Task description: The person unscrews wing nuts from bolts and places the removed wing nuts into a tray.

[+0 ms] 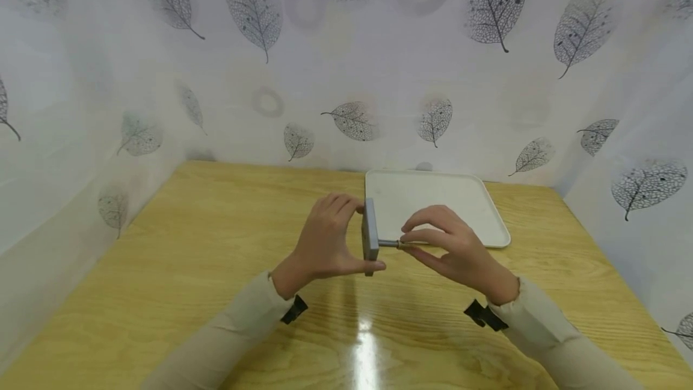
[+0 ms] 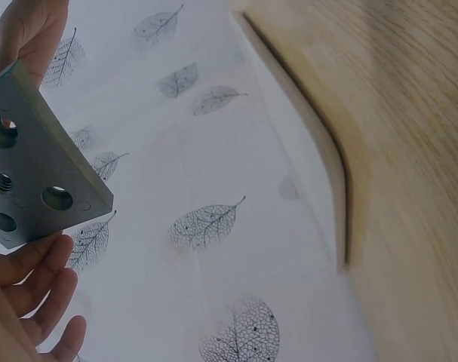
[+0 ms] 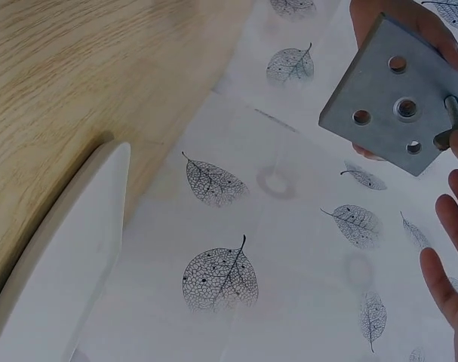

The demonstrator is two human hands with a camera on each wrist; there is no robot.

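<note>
A grey square metal plate [image 1: 370, 230] with several round holes stands on edge in the air above the table. My left hand [image 1: 325, 242] grips it by opposite edges, with the thumb at the lower edge and fingers at the upper one. On the plate's right face, my right hand [image 1: 457, 248] pinches the head end of a metal bolt [image 1: 387, 243]. In the right wrist view the bolt [image 3: 453, 111] meets the plate [image 3: 379, 98] at a hole near one edge; how deep it goes cannot be seen. The left wrist view shows the plate's other face [image 2: 32, 162].
A white tray [image 1: 438, 197] lies at the back right of the wooden table [image 1: 243, 215], behind the hands. A leaf-patterned curtain [image 1: 335, 65] borders the table at the back and both sides.
</note>
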